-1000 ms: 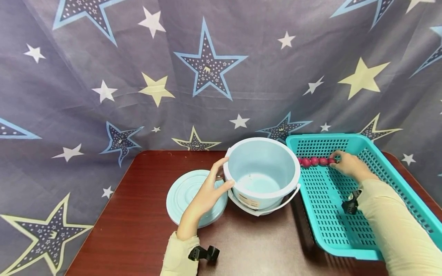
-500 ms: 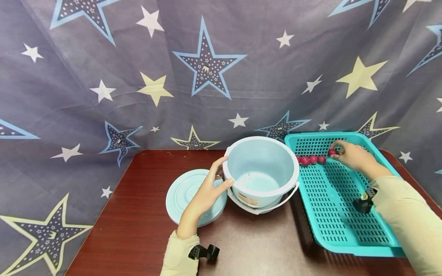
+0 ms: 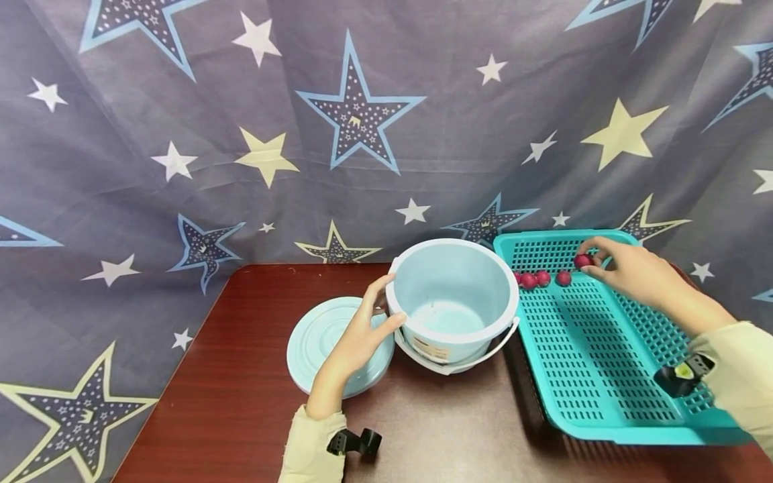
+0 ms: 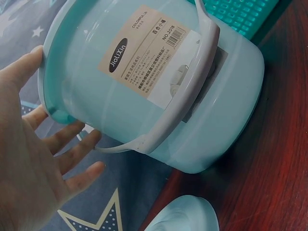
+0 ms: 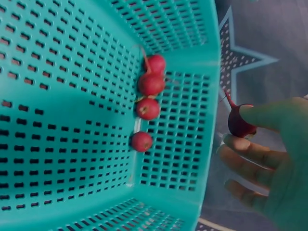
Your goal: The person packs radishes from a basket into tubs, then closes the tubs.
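My left hand point(image 3: 356, 342) rests its thumb and fingers on the left rim of a light blue bucket point(image 3: 449, 282). In the left wrist view the fingers are spread and fairly straight against the bucket's outside. Between thumb and fingertips, my right hand point(image 3: 640, 275) pinches a red radish point(image 3: 583, 261) above the far end of a turquoise basket point(image 3: 588, 335). The right wrist view shows that radish point(image 5: 239, 121) with its thin root pointing up. Several other radishes point(image 5: 151, 83) lie along the basket's far wall, one slightly apart from the row.
A round light blue lid point(image 3: 320, 335) lies on the dark red table point(image 3: 235, 396), left of the bucket and partly behind my left forearm. The bucket's white handle point(image 3: 477, 362) hangs down in front. A star-patterned curtain point(image 3: 229, 134) hangs behind the table.
My right hand has lifted the end radish off the row in the basket. Its forearm has swung right. The left hand stays on the bucket; the view has shifted slightly.
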Tool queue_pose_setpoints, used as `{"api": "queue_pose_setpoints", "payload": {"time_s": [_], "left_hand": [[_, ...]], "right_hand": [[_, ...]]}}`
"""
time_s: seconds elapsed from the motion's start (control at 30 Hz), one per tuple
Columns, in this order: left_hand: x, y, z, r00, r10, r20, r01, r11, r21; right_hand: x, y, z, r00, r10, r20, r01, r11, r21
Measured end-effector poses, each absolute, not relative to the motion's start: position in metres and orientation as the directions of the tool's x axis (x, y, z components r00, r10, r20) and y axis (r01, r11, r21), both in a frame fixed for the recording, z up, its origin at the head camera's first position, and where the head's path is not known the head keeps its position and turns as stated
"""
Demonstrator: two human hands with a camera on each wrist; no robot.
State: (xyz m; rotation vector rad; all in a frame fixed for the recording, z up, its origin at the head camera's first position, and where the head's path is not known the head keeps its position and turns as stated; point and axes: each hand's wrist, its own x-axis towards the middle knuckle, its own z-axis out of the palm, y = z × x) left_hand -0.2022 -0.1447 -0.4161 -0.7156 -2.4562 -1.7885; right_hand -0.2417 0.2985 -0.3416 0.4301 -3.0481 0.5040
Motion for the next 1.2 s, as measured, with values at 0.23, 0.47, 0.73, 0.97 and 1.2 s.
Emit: {"api": "queue_pose_setpoints", "payload": {"time_s": [0.23,0.47,0.73,0.97,1.2], "left_hand": [[-0.202,-0.146,-0.416,-0.894,0.348,0.282,0.375,0.235,0.897],[-0.203,-0.146,-0.416,-0.893,0.35,0.283,0.376,0.235,0.896],[-0.203,-0.147,-0.416,-0.891,0.353,0.286,0.379,0.228,0.897],[-0.203,-0.146,-0.416,-0.89,0.356,0.283,0.372,0.213,0.903],[-0.203,-0.145,-0.417,-0.893,0.356,0.274,0.364,0.217,0.906]], "right_hand": [[-0.223,0.286,-0.336,-0.934,-0.283,0.218,-0.346,0.866,-0.362],[-0.207,0.269,-0.329,-0.88,-0.297,0.369,-0.433,0.823,-0.369],[-0.189,0.245,-0.317,-0.877,-0.29,0.382,-0.446,0.788,-0.425],[-0.179,0.223,-0.312,-0.842,-0.338,0.421,-0.507,0.763,-0.401],[-0.17,0.199,-0.305,-0.838,-0.355,0.415,-0.522,0.743,-0.419]]}}
